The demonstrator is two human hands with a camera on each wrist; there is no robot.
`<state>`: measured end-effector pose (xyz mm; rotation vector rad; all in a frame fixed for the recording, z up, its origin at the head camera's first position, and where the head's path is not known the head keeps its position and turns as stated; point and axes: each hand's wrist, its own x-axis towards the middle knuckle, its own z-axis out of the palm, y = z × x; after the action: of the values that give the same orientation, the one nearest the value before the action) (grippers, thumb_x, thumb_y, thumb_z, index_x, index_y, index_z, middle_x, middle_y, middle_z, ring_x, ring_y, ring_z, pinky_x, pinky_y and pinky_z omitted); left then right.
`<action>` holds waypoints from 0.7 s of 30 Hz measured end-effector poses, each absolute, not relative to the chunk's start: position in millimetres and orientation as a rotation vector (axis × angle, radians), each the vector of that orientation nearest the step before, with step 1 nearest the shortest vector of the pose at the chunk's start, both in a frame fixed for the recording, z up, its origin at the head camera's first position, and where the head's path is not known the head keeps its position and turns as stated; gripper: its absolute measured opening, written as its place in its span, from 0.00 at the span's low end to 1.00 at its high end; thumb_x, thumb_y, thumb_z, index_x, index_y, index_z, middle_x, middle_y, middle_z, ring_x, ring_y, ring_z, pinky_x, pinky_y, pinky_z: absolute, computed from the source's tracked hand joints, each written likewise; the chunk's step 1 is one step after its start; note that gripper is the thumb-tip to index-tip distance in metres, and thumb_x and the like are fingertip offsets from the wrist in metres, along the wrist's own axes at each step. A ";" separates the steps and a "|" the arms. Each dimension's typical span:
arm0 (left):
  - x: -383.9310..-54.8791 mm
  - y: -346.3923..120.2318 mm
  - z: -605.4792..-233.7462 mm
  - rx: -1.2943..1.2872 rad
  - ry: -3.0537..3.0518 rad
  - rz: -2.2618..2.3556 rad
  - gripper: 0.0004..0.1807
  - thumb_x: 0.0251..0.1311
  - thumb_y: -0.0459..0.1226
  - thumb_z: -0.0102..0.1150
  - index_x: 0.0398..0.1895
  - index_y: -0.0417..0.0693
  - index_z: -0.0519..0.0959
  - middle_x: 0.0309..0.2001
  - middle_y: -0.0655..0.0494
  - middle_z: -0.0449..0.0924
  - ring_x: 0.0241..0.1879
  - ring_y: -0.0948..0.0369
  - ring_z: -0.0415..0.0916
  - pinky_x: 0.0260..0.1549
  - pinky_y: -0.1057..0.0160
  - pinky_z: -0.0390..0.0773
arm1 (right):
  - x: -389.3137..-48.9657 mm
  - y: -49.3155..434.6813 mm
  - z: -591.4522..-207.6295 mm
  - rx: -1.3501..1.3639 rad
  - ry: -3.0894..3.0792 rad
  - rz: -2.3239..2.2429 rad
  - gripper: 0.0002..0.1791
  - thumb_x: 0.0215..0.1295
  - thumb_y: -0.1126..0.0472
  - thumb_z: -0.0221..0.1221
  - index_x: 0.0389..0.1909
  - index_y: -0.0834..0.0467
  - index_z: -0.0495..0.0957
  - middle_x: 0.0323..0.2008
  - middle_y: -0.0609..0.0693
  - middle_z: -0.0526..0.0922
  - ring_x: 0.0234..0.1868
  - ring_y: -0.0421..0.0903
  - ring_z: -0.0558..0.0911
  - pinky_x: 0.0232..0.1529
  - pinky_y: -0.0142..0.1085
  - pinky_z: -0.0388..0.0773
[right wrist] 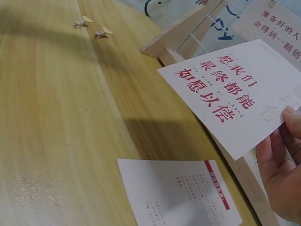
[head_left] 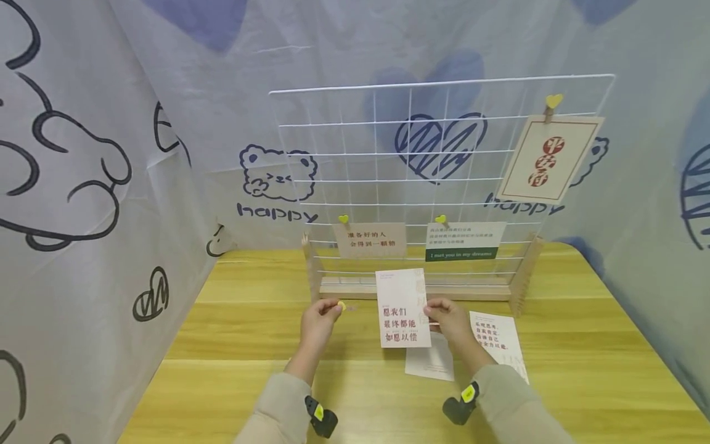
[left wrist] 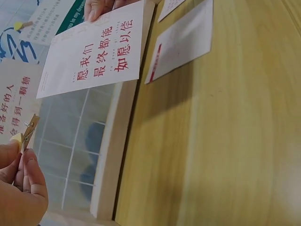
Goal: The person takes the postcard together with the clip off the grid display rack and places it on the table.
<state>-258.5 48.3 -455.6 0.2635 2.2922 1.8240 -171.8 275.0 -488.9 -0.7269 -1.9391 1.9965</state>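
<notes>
My left hand (head_left: 320, 324) pinches a small wooden clothespin (left wrist: 30, 129) with a yellow heart on its end, in front of the wire grid rack (head_left: 444, 83). To its right, my right hand (head_left: 448, 320) holds a white card (head_left: 403, 308) by its right edge, thumb in front and fingers behind. Large red characters fill the card's lower half, and its printed face is turned toward me. In the right wrist view the card is tilted above the table, near the rack's wooden base (head_left: 355, 288). A gap separates the clothespin from the card.
Heart clothespins hold a pinkish card (head_left: 371, 240), a white-and-green card (head_left: 466, 242) and a red-bordered card (head_left: 546, 160) on the grid. Two cards lie on the table, one (head_left: 429, 361) beneath the held card, another (head_left: 499, 345) further right. Two loose clothespins (right wrist: 102, 33) lie left.
</notes>
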 end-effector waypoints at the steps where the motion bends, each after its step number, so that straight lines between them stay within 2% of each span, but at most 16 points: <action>1: -257.6 46.2 -457.4 0.254 2.290 1.822 0.12 0.55 0.32 0.52 0.42 0.33 0.73 0.35 0.48 0.74 0.38 0.54 0.72 0.39 0.61 0.73 | -172.0 274.3 -490.9 -0.732 -1.938 1.996 0.08 0.55 0.68 0.55 0.36 0.68 0.72 0.25 0.47 0.77 0.26 0.40 0.75 0.32 0.36 0.76; 13: -254.0 13.5 -476.9 0.114 2.264 1.814 0.14 0.56 0.32 0.52 0.44 0.32 0.72 0.36 0.48 0.73 0.39 0.54 0.72 0.39 0.61 0.73 | -174.1 268.8 -509.4 -0.786 -1.943 2.028 0.09 0.55 0.69 0.54 0.36 0.69 0.72 0.25 0.49 0.77 0.27 0.44 0.75 0.31 0.36 0.76; 21: -252.6 -3.1 -486.5 0.102 2.311 1.755 0.15 0.56 0.33 0.51 0.44 0.32 0.72 0.34 0.49 0.73 0.37 0.54 0.71 0.38 0.56 0.72 | -177.0 259.4 -515.1 -0.760 -1.960 2.045 0.11 0.55 0.69 0.54 0.38 0.70 0.71 0.27 0.51 0.77 0.26 0.42 0.74 0.29 0.34 0.76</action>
<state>-252.6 -3.1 -486.5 0.1018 2.3110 1.7551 -177.0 259.4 -515.1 -0.7598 -1.9596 2.0446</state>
